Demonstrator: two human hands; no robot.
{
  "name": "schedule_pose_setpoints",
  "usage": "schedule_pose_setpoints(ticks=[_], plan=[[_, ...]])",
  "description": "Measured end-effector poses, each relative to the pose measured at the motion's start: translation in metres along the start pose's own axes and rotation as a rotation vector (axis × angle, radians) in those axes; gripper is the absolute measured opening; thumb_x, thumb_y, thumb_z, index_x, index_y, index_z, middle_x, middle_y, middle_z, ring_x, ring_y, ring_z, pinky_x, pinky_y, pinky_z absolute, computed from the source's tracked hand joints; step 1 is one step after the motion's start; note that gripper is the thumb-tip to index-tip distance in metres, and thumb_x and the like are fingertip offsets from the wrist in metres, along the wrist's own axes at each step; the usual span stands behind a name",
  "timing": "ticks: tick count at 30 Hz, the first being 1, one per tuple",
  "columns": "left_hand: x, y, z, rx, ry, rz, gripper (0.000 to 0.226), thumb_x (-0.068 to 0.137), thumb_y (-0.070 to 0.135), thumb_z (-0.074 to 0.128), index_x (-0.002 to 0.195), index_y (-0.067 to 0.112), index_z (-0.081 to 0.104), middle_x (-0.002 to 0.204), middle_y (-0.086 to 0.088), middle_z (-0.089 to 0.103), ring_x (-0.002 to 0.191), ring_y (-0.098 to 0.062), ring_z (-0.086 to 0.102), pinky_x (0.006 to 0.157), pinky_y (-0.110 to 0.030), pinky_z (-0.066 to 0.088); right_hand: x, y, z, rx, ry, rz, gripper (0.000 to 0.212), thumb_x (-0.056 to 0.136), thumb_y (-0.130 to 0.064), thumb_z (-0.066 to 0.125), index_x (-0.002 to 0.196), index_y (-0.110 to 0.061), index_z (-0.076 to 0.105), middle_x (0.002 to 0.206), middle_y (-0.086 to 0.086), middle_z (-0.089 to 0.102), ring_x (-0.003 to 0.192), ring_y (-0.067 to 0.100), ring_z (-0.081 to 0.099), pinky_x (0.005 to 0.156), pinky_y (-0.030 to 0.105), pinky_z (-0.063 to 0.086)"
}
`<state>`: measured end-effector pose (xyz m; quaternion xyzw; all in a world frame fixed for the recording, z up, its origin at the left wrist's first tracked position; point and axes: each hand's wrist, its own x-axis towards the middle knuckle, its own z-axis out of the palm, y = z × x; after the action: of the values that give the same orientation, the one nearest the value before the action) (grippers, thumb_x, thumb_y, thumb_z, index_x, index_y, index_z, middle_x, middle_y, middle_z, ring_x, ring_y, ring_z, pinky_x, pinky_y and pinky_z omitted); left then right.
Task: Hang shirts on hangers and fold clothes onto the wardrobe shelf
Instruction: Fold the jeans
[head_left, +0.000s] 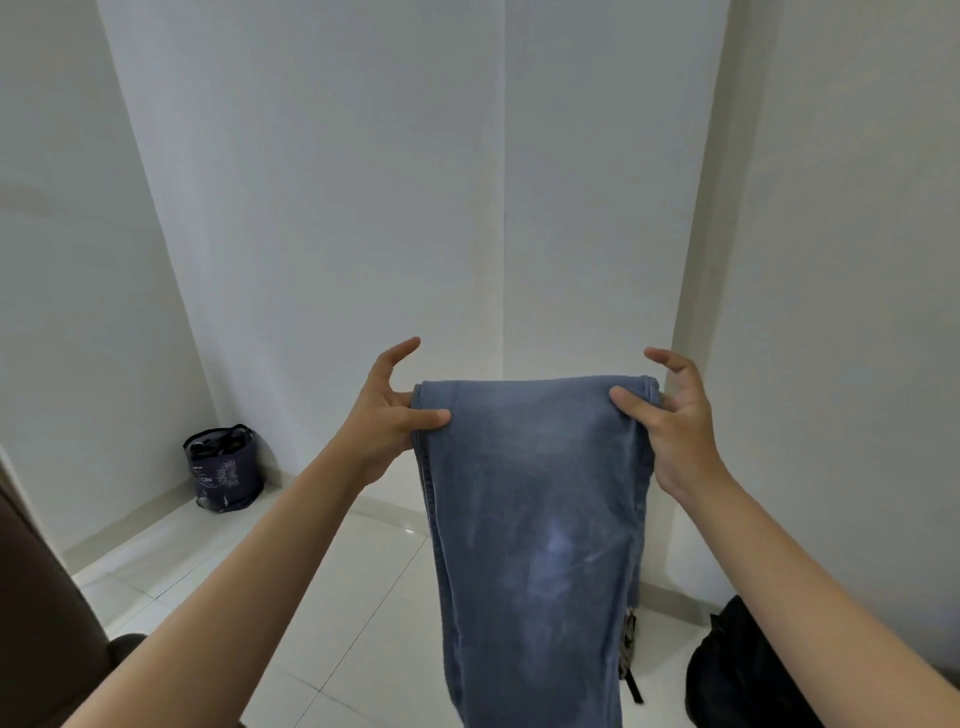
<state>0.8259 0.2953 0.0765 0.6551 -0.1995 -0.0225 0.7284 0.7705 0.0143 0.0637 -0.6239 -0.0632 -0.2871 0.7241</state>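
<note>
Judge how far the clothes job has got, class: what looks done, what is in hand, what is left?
Done: nothing finished shows; no hanger, shelf or folded pile is in view. In hand: the left hand and right hand pinch the top corners of the jeans, which hang in the air, seemingly doubled over at the top. Left: finishing the fold and putting them on the shelf. Whether the bag holds more clothes is unclear.

White walls (363, 182) meet at corner seam, filling upper view. Glossy white tiled floor (218, 561) below, pale skirting along wall base. Dark blue patterned bag (224, 470) sits on floor in far left corner, against skirting, top open. Black bag (737, 670) on floor at right edge. Dark brown panel (36, 613) at left edge.
</note>
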Motion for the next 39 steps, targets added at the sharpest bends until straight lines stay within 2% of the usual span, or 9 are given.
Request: schedule_pose_setpoints(ticks=[5, 7, 12, 17, 20, 22, 27, 33, 39], plan=[[0.002, -0.009, 0.011, -0.336, 0.193, -0.054, 0.074, 0.080, -0.013, 0.061, 0.136, 0.029, 0.037, 0.113, -0.015, 0.057, 0.098, -0.028, 0.064, 0.070, -0.029, 0.058, -0.006, 0.009, -0.012, -0.062, -0.134, 0.044, 0.055, 0.087, -0.001, 0.063, 0.123, -0.041, 0.050, 0.060, 0.007, 0.058, 0.062, 0.018, 0.057, 0.064, 0.029, 0.054], [0.000, -0.007, 0.010, -0.260, 0.150, -0.177, 0.070, 0.082, -0.013, 0.060, 0.137, 0.024, 0.038, 0.111, -0.015, 0.056, 0.093, -0.026, 0.064, 0.068, -0.029, 0.060, -0.009, 0.016, -0.015, -0.115, -0.109, 0.026, 0.052, 0.087, 0.001, 0.062, 0.118, -0.041, 0.054, 0.050, 0.003, 0.051, 0.055, 0.018, 0.050, 0.058, 0.027, 0.048], [0.000, 0.001, -0.004, 0.160, -0.068, -0.505, 0.058, 0.081, -0.008, 0.065, 0.129, 0.019, 0.049, 0.115, -0.015, 0.057, 0.096, -0.026, 0.062, 0.070, -0.035, 0.059, -0.016, 0.030, -0.012, -0.093, -0.061, 0.025, 0.042, 0.086, -0.006, 0.066, 0.109, -0.041, 0.060, 0.068, 0.016, 0.058, 0.073, 0.025, 0.059, 0.072, 0.032, 0.054], [0.001, -0.016, 0.002, -0.176, 0.107, -0.265, 0.052, 0.081, -0.014, 0.058, 0.122, 0.018, 0.056, 0.109, -0.019, 0.058, 0.089, -0.028, 0.060, 0.068, -0.031, 0.055, -0.004, 0.028, -0.017, -0.015, -0.207, 0.077, 0.063, 0.077, -0.017, 0.071, 0.128, -0.043, 0.045, 0.081, 0.002, 0.066, 0.080, 0.016, 0.065, 0.077, 0.029, 0.056], [0.004, -0.028, 0.011, -0.268, 0.158, -0.139, 0.043, 0.084, -0.015, 0.053, 0.111, 0.017, 0.062, 0.110, -0.015, 0.058, 0.099, -0.026, 0.058, 0.086, -0.030, 0.051, -0.006, 0.034, -0.023, -0.215, -0.322, 0.125, 0.068, 0.081, -0.006, 0.070, 0.130, -0.042, 0.041, 0.096, 0.013, 0.066, 0.082, 0.019, 0.067, 0.069, 0.026, 0.056], [0.004, -0.034, 0.013, -0.287, 0.134, -0.126, 0.040, 0.086, -0.013, 0.052, 0.111, 0.015, 0.064, 0.117, -0.008, 0.059, 0.111, -0.023, 0.056, 0.098, -0.033, 0.046, -0.005, 0.036, -0.024, -0.234, -0.341, 0.121, 0.057, 0.083, -0.001, 0.068, 0.122, -0.039, 0.049, 0.085, 0.024, 0.064, 0.075, 0.032, 0.063, 0.062, 0.029, 0.055], [0.002, -0.033, -0.003, -0.083, -0.064, -0.215, 0.037, 0.083, -0.007, 0.059, 0.106, 0.019, 0.071, 0.109, -0.002, 0.068, 0.101, -0.022, 0.062, 0.072, -0.029, 0.054, 0.008, 0.023, -0.007, 0.089, -0.127, 0.066, 0.036, 0.084, -0.006, 0.067, 0.108, -0.031, 0.059, 0.068, 0.003, 0.064, 0.069, 0.018, 0.062, 0.061, 0.026, 0.054], [0.011, -0.026, 0.004, -0.231, 0.060, -0.032, 0.039, 0.085, -0.009, 0.056, 0.115, 0.016, 0.061, 0.104, -0.009, 0.066, 0.096, -0.020, 0.063, 0.079, -0.025, 0.056, -0.004, 0.039, -0.005, -0.251, -0.235, -0.068, 0.052, 0.079, -0.012, 0.074, 0.124, -0.029, 0.053, 0.128, -0.012, 0.055, 0.120, 0.008, 0.053, 0.101, 0.027, 0.046], [0.016, -0.031, 0.013, -0.224, 0.017, 0.030, 0.048, 0.084, -0.012, 0.056, 0.123, 0.016, 0.056, 0.096, -0.012, 0.061, 0.089, -0.023, 0.061, 0.078, -0.028, 0.057, 0.020, 0.019, -0.017, -0.181, -0.092, -0.070, 0.031, 0.082, -0.007, 0.071, 0.104, -0.028, 0.063, 0.107, -0.009, 0.063, 0.100, 0.012, 0.060, 0.092, 0.031, 0.051]])
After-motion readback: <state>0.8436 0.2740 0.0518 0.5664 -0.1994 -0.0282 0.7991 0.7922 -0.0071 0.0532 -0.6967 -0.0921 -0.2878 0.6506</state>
